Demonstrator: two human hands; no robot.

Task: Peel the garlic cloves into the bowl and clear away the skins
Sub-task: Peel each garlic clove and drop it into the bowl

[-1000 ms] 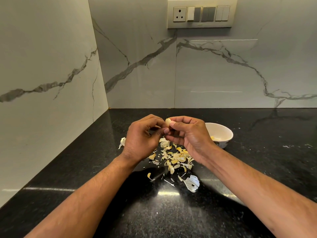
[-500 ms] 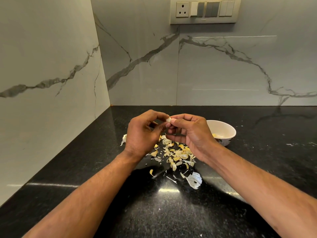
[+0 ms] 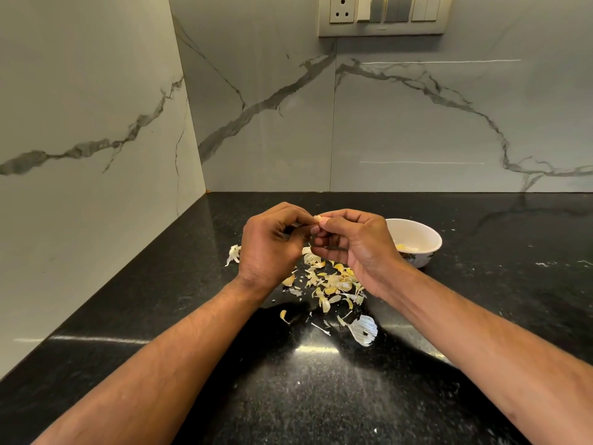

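Note:
My left hand (image 3: 269,245) and my right hand (image 3: 356,242) meet above the counter, fingertips together. Between them both pinch a small pale garlic clove (image 3: 317,218), of which only the tip shows. A white bowl (image 3: 426,232) stands on the counter just right of my right hand, with a few yellowish peeled cloves (image 3: 405,247) inside. Below my hands lies a loose heap of garlic skins (image 3: 333,282), white and yellowish. One larger white skin (image 3: 364,329) lies nearer to me, and another white scrap (image 3: 233,254) sits left of my left hand.
The black stone counter (image 3: 321,396) runs into a corner of grey marble walls at the left and back. A switch panel (image 3: 385,14) with a socket is mounted high on the back wall. A few pale specks (image 3: 545,263) lie on the counter at far right.
Less of the clove shows between my fingertips than a second ago. My hands have stayed together above the skins, and the camera has tilted down slightly.

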